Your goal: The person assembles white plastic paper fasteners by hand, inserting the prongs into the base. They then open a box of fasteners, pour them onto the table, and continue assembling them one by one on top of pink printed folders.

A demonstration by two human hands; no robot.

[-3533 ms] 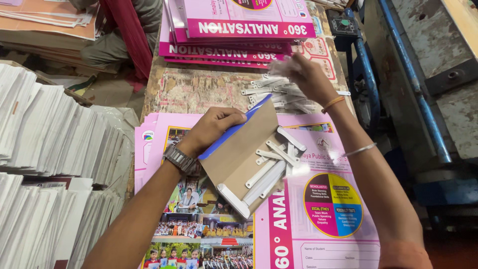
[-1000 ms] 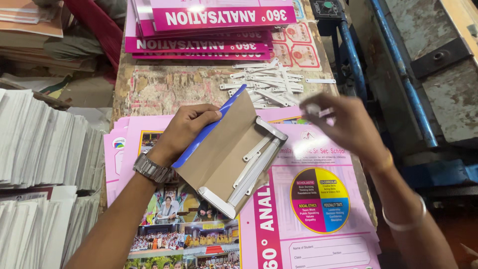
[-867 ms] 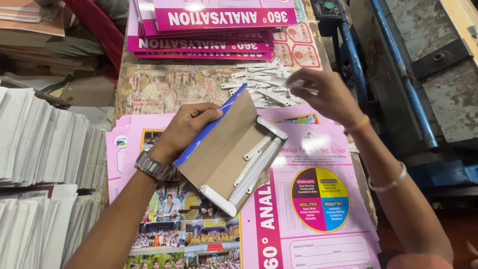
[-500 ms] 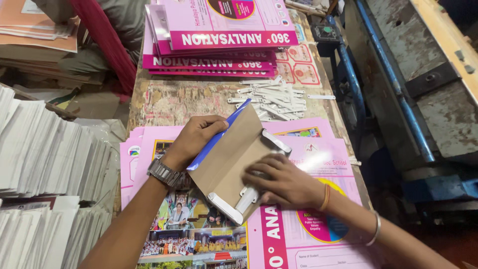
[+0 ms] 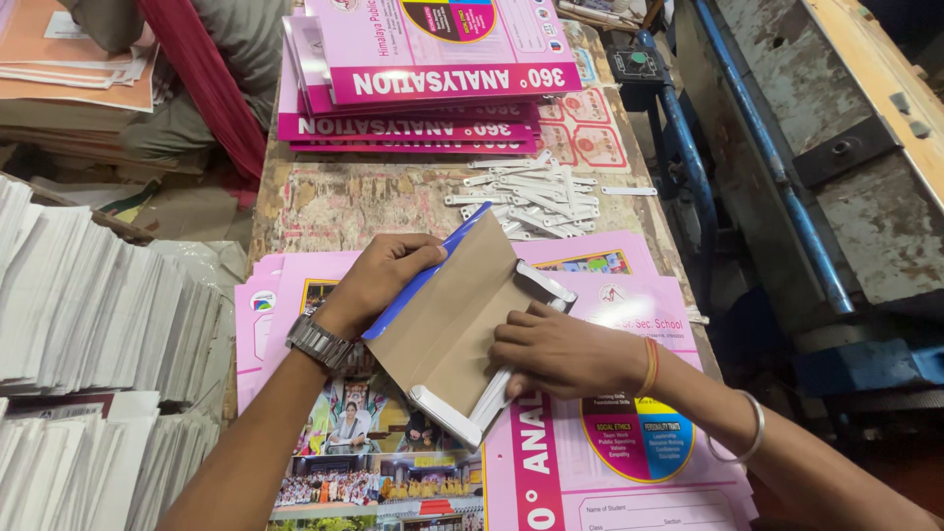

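Observation:
My left hand (image 5: 379,280) grips the upper edge of a brown cardboard flap (image 5: 447,315) with a blue edge, holding it tilted up from an open pink printed folder (image 5: 629,462). My right hand (image 5: 560,349) lies flat on the flap's lower right side, fingers pressing beside a white plastic strip (image 5: 544,283) along its edge. Another white strip (image 5: 442,415) runs along the flap's near end. A loose heap of white plastic strips (image 5: 536,192) lies on the worn tabletop (image 5: 344,202) just beyond the folder.
A stack of pink folders (image 5: 433,88) sits at the table's far end. Piles of white paper sheets (image 5: 88,324) stand at the left. A blue and grey metal machine (image 5: 816,147) runs along the right. A seated person (image 5: 197,69) is at the far left.
My right hand came back from the heap of white strips and now presses on the cardboard flap. My left hand kept its hold on the flap.

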